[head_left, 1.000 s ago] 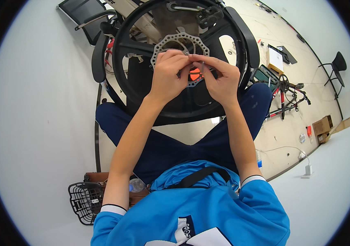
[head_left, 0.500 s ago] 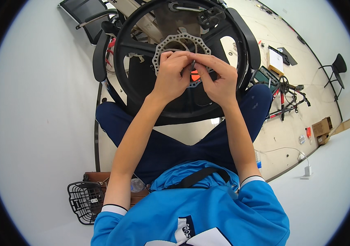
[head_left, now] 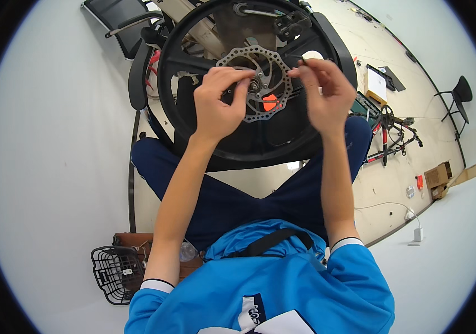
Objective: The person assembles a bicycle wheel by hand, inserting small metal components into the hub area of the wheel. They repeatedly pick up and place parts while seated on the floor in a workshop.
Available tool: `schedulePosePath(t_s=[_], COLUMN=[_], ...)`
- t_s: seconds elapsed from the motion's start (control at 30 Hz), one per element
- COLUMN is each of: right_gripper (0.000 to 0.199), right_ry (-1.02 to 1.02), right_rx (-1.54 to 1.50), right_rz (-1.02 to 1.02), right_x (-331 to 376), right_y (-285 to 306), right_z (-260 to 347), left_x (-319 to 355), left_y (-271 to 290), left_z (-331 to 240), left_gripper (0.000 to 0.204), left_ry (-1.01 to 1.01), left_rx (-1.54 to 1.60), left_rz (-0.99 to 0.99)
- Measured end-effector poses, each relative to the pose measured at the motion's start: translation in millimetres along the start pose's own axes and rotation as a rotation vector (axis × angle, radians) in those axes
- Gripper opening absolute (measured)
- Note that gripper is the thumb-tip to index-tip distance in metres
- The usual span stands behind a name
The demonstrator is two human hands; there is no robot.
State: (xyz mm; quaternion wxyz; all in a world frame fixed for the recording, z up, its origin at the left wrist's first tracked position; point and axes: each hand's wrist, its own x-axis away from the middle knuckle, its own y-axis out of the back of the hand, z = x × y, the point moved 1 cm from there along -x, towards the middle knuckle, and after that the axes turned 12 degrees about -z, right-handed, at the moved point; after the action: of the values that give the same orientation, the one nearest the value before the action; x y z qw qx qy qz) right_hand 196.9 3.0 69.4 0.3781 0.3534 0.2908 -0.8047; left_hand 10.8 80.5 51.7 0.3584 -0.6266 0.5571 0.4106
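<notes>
A black spoked wheel [head_left: 282,129] lies flat on an armchair in front of my knees. At its middle sits a silver brake disc [head_left: 279,62] with holes round its rim and a hub [head_left: 254,84] in its centre. My left hand [head_left: 219,106] is over the disc's left side, thumb and forefinger pinched near the hub; whatever is between the tips is too small to make out. Off the disc's right edge, my right hand [head_left: 331,94], slightly blurred, pinches a small dark piece [head_left: 303,58]. An orange patch [head_left: 270,102] shows through the disc.
Black armrests [head_left: 137,83] flank the wheel. A pedal [head_left: 292,25] on a crank shows at its far side. On the floor to the right lie a red and black bike frame [head_left: 385,133] and a cardboard box [head_left: 437,174]. A black basket [head_left: 116,273] stands at lower left.
My hands have come apart from their meeting point over the hub. The right moved out to the right with the small dark piece, the left slightly left, uncovering the hub.
</notes>
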Motion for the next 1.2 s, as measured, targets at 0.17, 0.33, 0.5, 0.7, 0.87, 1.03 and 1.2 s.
schedulePosePath(t_s=[0.17, 0.33, 0.5, 0.7, 0.87, 1.03, 1.2], right_gripper=[0.012, 0.011, 0.014, 0.012, 0.013, 0.023, 0.031], right_ry=[0.179, 0.263, 0.443, 0.655, 0.771, 0.816, 0.804], right_rx=[0.415, 0.495, 0.470, 0.498, 0.511, 0.590, 0.726], right_rz=[0.531, 0.668, 0.706, 0.855, 0.894, 0.742, 0.480], right_x=[-17, -30, -38, -57, -75, -75, -13], right_y=[16, 12, 8, 1, -2, 20, 41], right_z=[-3, -13, -15, -9, -12, -28, -46], left_x=[-8, -8, -4, 1, 11, 14, 12], left_y=[3, -9, -22, -23, -31, -36, -36], left_z=[-4, -16, -7, -7, -7, -7, -4], left_gripper=[0.015, 0.018, 0.011, 0.009, 0.012, 0.012, 0.010], left_ry=[-0.066, -0.207, -0.280, -0.262, -0.278, -0.279, -0.307], left_rx=[-0.082, -0.243, -0.349, -0.333, -0.361, -0.378, -0.357], left_rz=[0.109, 0.219, 0.286, 0.251, 0.147, 0.132, 0.174])
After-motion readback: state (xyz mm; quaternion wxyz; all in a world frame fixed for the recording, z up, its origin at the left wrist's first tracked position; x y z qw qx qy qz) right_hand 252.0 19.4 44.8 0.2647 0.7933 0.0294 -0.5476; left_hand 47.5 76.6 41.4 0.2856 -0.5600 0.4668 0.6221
